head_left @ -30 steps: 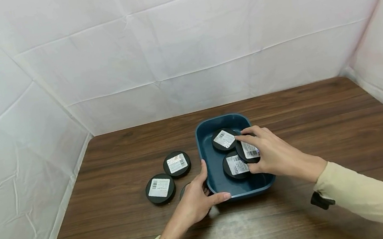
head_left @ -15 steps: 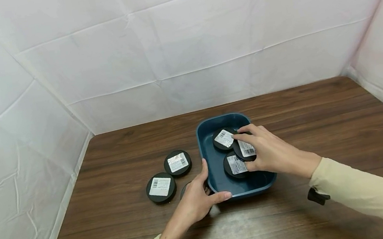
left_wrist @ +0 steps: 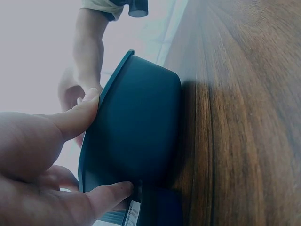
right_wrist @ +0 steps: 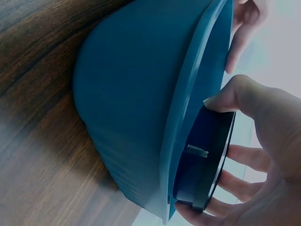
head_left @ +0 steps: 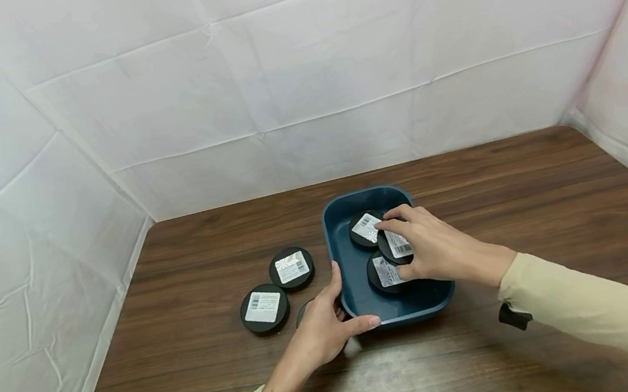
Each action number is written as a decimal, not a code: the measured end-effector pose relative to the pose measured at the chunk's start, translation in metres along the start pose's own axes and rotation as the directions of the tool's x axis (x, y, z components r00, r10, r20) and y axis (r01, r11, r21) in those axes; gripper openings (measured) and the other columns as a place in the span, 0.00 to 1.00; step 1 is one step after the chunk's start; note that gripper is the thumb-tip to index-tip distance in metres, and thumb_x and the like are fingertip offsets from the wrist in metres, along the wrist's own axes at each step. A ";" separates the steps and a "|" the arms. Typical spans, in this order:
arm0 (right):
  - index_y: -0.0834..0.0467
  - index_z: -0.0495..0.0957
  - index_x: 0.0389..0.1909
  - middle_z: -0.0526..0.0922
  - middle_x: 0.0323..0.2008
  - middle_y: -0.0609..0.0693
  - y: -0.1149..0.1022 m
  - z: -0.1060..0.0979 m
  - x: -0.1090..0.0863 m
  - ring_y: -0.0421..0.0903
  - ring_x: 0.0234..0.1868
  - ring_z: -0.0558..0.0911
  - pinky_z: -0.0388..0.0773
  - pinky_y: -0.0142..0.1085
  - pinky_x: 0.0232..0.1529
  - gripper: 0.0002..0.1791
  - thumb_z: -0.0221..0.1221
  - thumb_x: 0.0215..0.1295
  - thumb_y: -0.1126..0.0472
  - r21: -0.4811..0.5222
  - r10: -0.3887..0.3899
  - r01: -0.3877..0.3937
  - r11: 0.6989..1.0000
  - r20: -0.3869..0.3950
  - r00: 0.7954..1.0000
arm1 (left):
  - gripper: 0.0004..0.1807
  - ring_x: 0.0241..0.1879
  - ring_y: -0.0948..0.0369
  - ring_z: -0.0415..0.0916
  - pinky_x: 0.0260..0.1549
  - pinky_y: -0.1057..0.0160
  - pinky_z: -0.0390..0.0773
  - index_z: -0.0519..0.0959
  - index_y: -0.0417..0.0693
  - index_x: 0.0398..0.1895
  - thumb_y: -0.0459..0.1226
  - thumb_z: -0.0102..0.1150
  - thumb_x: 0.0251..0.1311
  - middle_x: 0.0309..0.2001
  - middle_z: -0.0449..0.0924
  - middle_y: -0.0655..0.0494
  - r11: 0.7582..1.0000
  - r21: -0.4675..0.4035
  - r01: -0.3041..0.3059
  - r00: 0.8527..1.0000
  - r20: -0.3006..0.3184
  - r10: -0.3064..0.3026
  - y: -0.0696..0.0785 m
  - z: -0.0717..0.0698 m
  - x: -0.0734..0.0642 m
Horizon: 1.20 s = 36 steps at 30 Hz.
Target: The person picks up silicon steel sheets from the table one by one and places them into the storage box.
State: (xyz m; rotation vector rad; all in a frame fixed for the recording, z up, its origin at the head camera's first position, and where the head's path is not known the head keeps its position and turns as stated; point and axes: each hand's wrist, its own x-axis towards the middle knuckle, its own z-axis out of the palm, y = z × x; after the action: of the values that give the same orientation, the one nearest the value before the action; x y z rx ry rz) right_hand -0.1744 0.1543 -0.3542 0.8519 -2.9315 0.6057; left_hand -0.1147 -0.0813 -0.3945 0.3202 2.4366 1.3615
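My right hand (head_left: 437,249) pinches a flat round black container (head_left: 399,242) with a white barcode label, thumb on one side and fingers on the other. It sits inside the blue plastic bin (head_left: 357,296), over the edges of two similar containers. In the right wrist view the held container (right_wrist: 202,155) tilts just inside the bin rim, with a strip of tape on its side. My left hand (head_left: 322,327) braces the bin's near left corner from outside, thumb along the front rim. In the left wrist view a fingertip touches the bin wall (left_wrist: 141,113).
Two more labelled round containers (head_left: 290,269) lie on the wooden table (head_left: 197,258) left of the bin. Another container (head_left: 301,315) is mostly hidden under my left hand. White sheeting (head_left: 275,82) stands behind the table and at both sides.
My right hand has shifted slightly left with the round container, bringing it nearer the other two in the bin. My left hand and the bin have barely moved.
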 end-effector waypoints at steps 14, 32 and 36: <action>0.62 0.71 0.69 0.70 0.66 0.65 -0.001 -0.003 0.009 0.62 0.60 0.76 0.81 0.54 0.53 0.40 0.73 0.54 0.58 -0.037 0.009 -0.006 0.999 0.064 0.998 | 0.59 0.71 0.47 0.67 0.63 0.50 0.75 0.40 0.44 0.81 0.47 0.71 0.59 0.77 0.53 0.36 1.000 0.018 0.008 1.000 -0.003 -0.008 0.000 -0.001 0.000; 0.65 0.71 0.68 0.71 0.65 0.66 0.000 -0.001 0.019 0.62 0.57 0.78 0.82 0.52 0.54 0.41 0.73 0.55 0.56 -0.080 -0.016 0.024 0.996 0.095 0.995 | 0.59 0.71 0.49 0.68 0.62 0.52 0.76 0.40 0.44 0.81 0.48 0.71 0.58 0.78 0.53 0.37 1.000 0.016 0.001 1.000 0.002 -0.001 0.000 0.000 0.000; 0.65 0.71 0.68 0.71 0.64 0.66 0.001 0.000 0.022 0.61 0.57 0.79 0.81 0.53 0.54 0.41 0.73 0.55 0.55 -0.094 -0.014 0.024 0.995 0.098 0.995 | 0.59 0.71 0.49 0.68 0.63 0.52 0.76 0.40 0.44 0.81 0.48 0.71 0.59 0.78 0.53 0.37 1.000 0.015 0.005 1.000 0.003 -0.005 0.001 0.001 0.000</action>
State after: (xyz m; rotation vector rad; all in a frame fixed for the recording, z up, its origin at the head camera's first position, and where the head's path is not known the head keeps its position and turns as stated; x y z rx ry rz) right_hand -0.1934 0.1438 -0.3513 0.9229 -3.0064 0.4307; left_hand -0.1142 -0.0803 -0.3937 0.3194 2.4442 1.3408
